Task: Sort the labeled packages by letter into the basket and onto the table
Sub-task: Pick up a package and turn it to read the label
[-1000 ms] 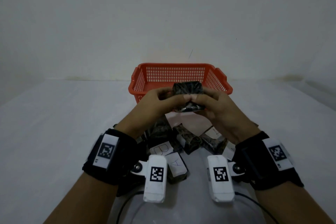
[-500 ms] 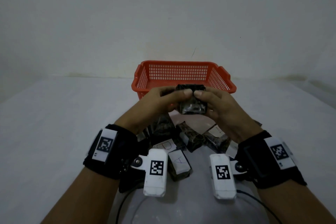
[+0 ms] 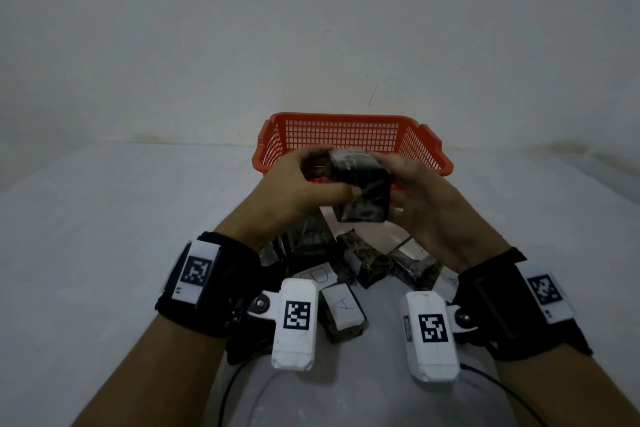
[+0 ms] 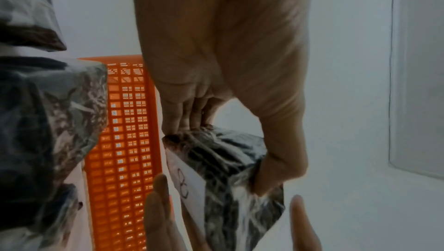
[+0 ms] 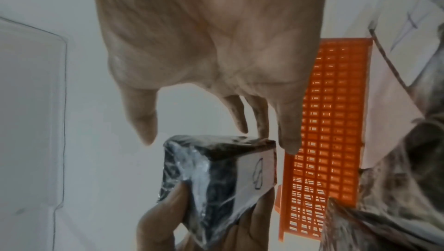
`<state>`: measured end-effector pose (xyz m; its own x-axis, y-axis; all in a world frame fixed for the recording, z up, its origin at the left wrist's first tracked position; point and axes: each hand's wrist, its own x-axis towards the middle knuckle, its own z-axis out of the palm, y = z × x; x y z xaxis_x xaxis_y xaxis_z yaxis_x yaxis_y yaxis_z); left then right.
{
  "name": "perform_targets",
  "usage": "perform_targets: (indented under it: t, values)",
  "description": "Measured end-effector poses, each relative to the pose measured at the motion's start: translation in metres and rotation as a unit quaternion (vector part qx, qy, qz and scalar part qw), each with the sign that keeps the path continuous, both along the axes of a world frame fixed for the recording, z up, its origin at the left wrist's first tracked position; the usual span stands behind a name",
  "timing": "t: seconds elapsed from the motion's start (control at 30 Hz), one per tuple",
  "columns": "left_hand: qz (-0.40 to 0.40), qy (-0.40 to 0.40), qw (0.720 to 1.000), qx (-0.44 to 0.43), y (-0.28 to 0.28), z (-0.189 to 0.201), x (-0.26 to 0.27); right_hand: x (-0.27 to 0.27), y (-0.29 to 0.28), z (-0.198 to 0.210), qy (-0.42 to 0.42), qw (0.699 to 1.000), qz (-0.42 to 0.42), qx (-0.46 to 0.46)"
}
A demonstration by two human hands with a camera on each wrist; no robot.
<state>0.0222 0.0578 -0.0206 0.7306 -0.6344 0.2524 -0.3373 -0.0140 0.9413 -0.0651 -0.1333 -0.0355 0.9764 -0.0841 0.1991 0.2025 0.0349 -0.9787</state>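
A dark plastic-wrapped package (image 3: 363, 191) is held up in front of the orange basket (image 3: 346, 135). My left hand (image 3: 332, 173) grips it between thumb and fingers. In the left wrist view the package (image 4: 228, 160) shows a white label with a letter that looks like B, facing the basket (image 4: 125, 141). My right hand (image 3: 394, 180) is at its right end. In the right wrist view, the right hand (image 5: 216, 141) has straight fingers (image 5: 288, 141) touching the package (image 5: 204, 169), and the thumb is off it.
Several more wrapped packages lie piled on the white table (image 3: 104, 253) under my wrists, one labelled A (image 3: 341, 308). The basket stands at the far edge against a pale wall. Cables run along the table near me.
The package has been turned in my hands from lying flat to standing more on end. My right thumb has come off it. Both hands stayed in front of the basket.
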Motion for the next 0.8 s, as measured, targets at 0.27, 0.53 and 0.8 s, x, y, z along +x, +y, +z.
perform_targets:
  t: [0.27, 0.53, 0.8]
  values:
    - [-0.043, 0.021, 0.999, 0.011, -0.008, -0.004, -0.006, 0.003, -0.003, -0.002, -0.004, 0.997, -0.073, 0.004]
    - [0.043, -0.021, 0.998, -0.050, -0.007, -0.003, -0.003, 0.003, -0.001, 0.000, -0.032, 0.995, -0.093, -0.026]
    - [-0.016, -0.071, 0.996, -0.059, -0.005, -0.004, -0.003, -0.005, -0.004, 0.004, 0.107, 0.993, -0.045, 0.001]
